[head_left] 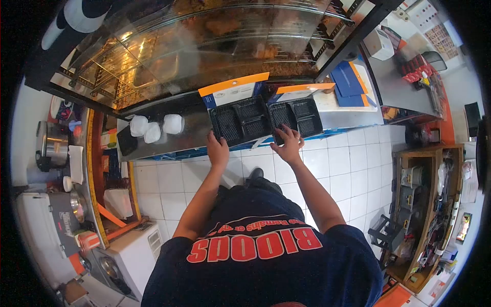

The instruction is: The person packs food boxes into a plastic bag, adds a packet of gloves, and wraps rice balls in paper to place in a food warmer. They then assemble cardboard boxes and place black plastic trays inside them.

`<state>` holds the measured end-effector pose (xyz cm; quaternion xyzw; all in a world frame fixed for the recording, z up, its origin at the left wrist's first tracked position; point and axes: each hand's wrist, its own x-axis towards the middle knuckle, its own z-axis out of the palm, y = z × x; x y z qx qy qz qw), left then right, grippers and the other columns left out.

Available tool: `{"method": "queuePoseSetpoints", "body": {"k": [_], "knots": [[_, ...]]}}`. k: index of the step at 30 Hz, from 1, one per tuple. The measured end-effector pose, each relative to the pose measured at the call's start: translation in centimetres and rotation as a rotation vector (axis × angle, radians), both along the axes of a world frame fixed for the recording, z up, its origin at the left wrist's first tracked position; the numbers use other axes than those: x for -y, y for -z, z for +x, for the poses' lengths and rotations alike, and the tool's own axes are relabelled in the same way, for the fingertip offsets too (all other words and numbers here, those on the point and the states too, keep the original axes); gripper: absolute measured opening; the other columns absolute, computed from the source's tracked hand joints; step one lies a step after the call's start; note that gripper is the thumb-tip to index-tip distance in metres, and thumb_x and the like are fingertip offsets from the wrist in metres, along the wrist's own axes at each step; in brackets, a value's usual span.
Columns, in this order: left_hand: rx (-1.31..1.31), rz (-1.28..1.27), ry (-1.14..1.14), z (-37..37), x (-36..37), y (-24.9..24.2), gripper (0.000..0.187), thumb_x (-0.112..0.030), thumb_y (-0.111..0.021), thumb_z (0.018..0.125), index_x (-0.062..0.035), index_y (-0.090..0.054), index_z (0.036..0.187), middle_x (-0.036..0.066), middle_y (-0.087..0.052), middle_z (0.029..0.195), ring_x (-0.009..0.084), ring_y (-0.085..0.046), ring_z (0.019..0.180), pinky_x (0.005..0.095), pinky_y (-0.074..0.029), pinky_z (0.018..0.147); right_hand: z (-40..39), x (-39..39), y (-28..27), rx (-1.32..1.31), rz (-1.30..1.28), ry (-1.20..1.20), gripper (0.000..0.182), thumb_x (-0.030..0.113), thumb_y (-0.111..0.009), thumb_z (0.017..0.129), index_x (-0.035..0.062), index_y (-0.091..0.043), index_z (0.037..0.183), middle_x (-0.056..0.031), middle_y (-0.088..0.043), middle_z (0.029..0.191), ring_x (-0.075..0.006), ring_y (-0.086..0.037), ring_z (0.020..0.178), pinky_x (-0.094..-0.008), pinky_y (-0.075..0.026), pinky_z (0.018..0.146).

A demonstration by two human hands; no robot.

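Observation:
Two black compartment trays sit side by side on the metal counter, each inside an open box with a white and orange raised lid. My left hand (218, 149) touches the front left corner of the left tray (242, 121), its fingers at the rim. At the front edge of the right tray (303, 119), my right hand (287, 145) has its fingers curled on the rim with the thumb below. Three white wrapped bundles (173, 124) lie on the counter left of the trays.
A glass display cabinet (204, 46) stands behind the counter. Folded blue and orange boxes (350, 84) lie to the right. Wooden shelves (424, 204) stand at the far right. A white appliance (130, 256) is at the lower left, beside a tiled floor (332, 169).

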<state>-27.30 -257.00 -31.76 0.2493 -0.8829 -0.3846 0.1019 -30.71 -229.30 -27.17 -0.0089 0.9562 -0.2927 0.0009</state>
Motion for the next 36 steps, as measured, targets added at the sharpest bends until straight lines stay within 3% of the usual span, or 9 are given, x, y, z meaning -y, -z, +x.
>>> {"method": "queuePoseSetpoints", "body": {"k": [7, 13, 17, 19, 24, 27, 32, 34, 36], "knots": [[-0.039, -0.099, -0.093, -1.1, 0.5, -1.4, 0.055, -0.029, -0.059, 0.098, 0.0041, -0.046, 0.141, 0.028, -0.058, 0.130, 0.0445, -0.053, 0.124, 0.0466, -0.042, 0.107, -2.0, 0.6, 3.2, -0.071, 0.015, -0.084, 0.054, 0.031, -0.075, 0.083, 0.0214, -0.064, 0.135, -0.0075, -0.053, 0.147, -0.0341, -0.041, 0.135, -0.0583, -0.014, 0.112], [-0.237, -0.225, 0.003, 0.9, -0.9, -4.2, 0.063, -0.027, -0.065, 0.093, 0.0014, -0.042, 0.144, 0.025, -0.045, 0.144, 0.0428, -0.041, 0.133, 0.0523, -0.031, 0.112, -2.1, -0.5, 0.2, -0.101, -0.215, -0.024, 0.044, 0.027, -0.070, 0.087, 0.0167, -0.067, 0.129, -0.0060, -0.059, 0.141, -0.0275, -0.046, 0.136, -0.0591, -0.011, 0.116], [-0.372, -0.332, 0.157, 2.6, -5.2, -7.4, 0.063, -0.021, -0.068, 0.088, 0.0011, -0.043, 0.142, 0.023, -0.039, 0.144, 0.0415, -0.036, 0.131, 0.0566, -0.024, 0.110, -4.8, -8.4, -2.1, -0.231, -0.574, 0.434, 0.028, 0.021, -0.063, 0.091, 0.0141, -0.073, 0.116, -0.0083, -0.074, 0.112, -0.0259, -0.068, 0.107, -0.0576, -0.035, 0.106], [-0.387, -0.304, 0.251, 3.0, -7.6, -8.0, 0.064, -0.020, -0.068, 0.087, 0.0011, -0.043, 0.142, 0.023, -0.038, 0.143, 0.0410, -0.035, 0.129, 0.0564, -0.024, 0.109, -9.6, -15.1, -1.1, -0.295, -0.365, 0.801, 0.026, 0.029, -0.068, 0.087, 0.0105, -0.077, 0.104, -0.0111, -0.075, 0.094, -0.0256, -0.071, 0.097, -0.0589, -0.038, 0.102], [-0.442, -0.330, 0.489, 0.1, -14.5, -9.3, 0.061, -0.014, -0.070, 0.082, 0.0007, -0.047, 0.137, 0.023, -0.040, 0.139, 0.0385, -0.036, 0.125, 0.0543, -0.025, 0.105, -24.7, -25.4, -3.8, 0.077, 0.156, 1.179, 0.075, 0.063, -0.076, 0.075, 0.0028, -0.066, 0.119, -0.0209, -0.062, 0.126, -0.0360, -0.056, 0.121, -0.0521, -0.041, 0.104], [-0.489, -0.283, 0.523, -3.6, -19.5, -10.1, 0.059, -0.012, -0.070, 0.081, 0.0008, -0.048, 0.135, 0.023, -0.040, 0.138, 0.0379, -0.037, 0.123, 0.0532, -0.026, 0.103, -30.3, -28.0, -2.4, 0.251, 0.180, 1.139, 0.094, 0.071, -0.076, 0.070, -0.0024, -0.057, 0.126, -0.0237, -0.049, 0.138, -0.0423, -0.047, 0.128, -0.0518, -0.040, 0.105], [-0.424, -0.344, 0.553, -7.1, -25.4, -13.7, 0.055, -0.006, -0.068, 0.083, 0.0007, -0.049, 0.135, 0.019, -0.041, 0.140, 0.0358, -0.035, 0.127, 0.0507, -0.029, 0.104, -32.0, -29.4, -1.0, 0.251, -0.180, 1.286, 0.082, 0.047, -0.084, 0.076, -0.0062, -0.056, 0.130, -0.0240, -0.049, 0.141, -0.0366, -0.046, 0.133, -0.0468, -0.039, 0.108], [-0.442, -0.312, 0.588, -8.1, -26.7, -14.4, 0.054, -0.006, -0.069, 0.082, 0.0006, -0.051, 0.133, 0.019, -0.046, 0.136, 0.0352, -0.040, 0.123, 0.0494, -0.029, 0.103, -31.7, -31.2, 0.8, -0.463, -0.783, 1.062, 0.065, 0.027, -0.081, 0.083, -0.0097, -0.054, 0.130, -0.0245, -0.057, 0.133, -0.0318, -0.056, 0.122, -0.0414, -0.045, 0.103], [-0.433, -0.214, 0.663, -9.3, -28.0, -15.8, 0.053, -0.008, -0.072, 0.080, 0.0006, -0.055, 0.130, 0.019, -0.053, 0.133, 0.0368, -0.047, 0.121, 0.0512, -0.033, 0.103, -28.2, -32.0, -2.3, -0.644, -0.789, 1.053, 0.051, 0.013, -0.076, 0.088, -0.0074, -0.054, 0.129, -0.0194, -0.065, 0.116, -0.0251, -0.062, 0.107, -0.0356, -0.049, 0.093]]}}
